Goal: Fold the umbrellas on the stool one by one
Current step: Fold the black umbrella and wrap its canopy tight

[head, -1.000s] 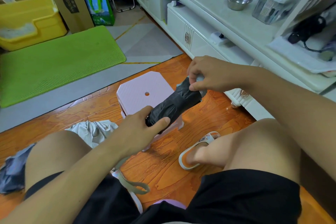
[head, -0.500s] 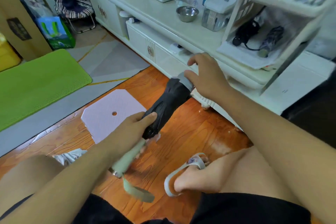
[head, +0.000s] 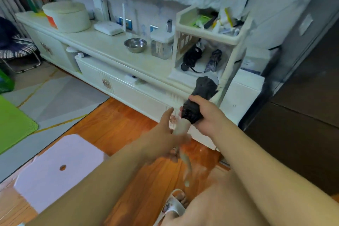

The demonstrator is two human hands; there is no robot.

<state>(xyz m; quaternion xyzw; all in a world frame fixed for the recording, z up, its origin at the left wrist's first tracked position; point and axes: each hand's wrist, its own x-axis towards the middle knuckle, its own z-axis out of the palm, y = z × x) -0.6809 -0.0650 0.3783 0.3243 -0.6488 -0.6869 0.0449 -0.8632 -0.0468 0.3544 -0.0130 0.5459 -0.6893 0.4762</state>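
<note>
A folded black umbrella (head: pixel 202 91) with a pale handle is held up in the air, its tip pointing toward the white shelf rack. My right hand (head: pixel 207 113) grips the lower part of its black canopy. My left hand (head: pixel 165 134) is blurred below it, at the pale handle, fingers spread; whether it still holds the handle is unclear. The handle's strap hangs down. The pink stool (head: pixel 55 167) stands at the lower left with nothing on its top. Two more folded umbrellas (head: pixel 212 59) lie on the rack's lower shelf.
A long white cabinet (head: pixel 113 55) runs along the wall, carrying a steel bowl (head: pixel 135 45), a clear box and the white shelf rack (head: pixel 236 42). A green mat (head: pixel 12 124) lies at left. My knee and sandalled foot (head: pixel 174 205) are on the wooden floor at the bottom.
The umbrella has been lifted off the stool and raised toward the rack. My right hand slid from its tip down to the canopy's lower end. My left hand loosened at the handle. The view tilted up.
</note>
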